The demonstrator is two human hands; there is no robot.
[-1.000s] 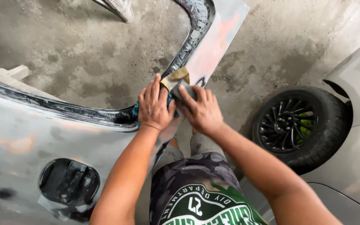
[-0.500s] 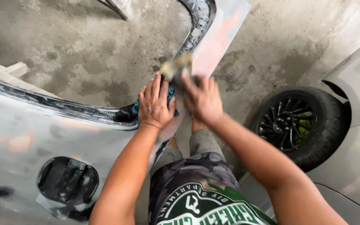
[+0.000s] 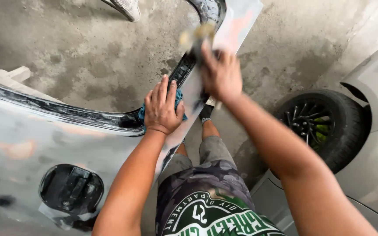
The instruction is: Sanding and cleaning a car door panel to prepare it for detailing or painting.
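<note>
Sliding farther up the grey car panel [image 3: 22, 144], the right hand [image 3: 219, 74] grips a blurred sanding pad [image 3: 195, 35]; the left hand [image 3: 162, 107] presses a blue cloth [image 3: 141, 114] flat, fingers spread, lower along the panel's curved edge.

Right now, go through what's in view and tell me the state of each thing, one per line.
Left hand: flat, pressing a blue cloth against the panel edge.
Right hand: motion-blurred, gripping a tan sanding pad.
Grey body panel: sanded dull, with orange patches showing.
Wheel-arch edge: black, scuffed.
Fuel filler opening: uncovered, black inside.
Car wheel: mounted on the car, tyre resting on the concrete floor.
</note>
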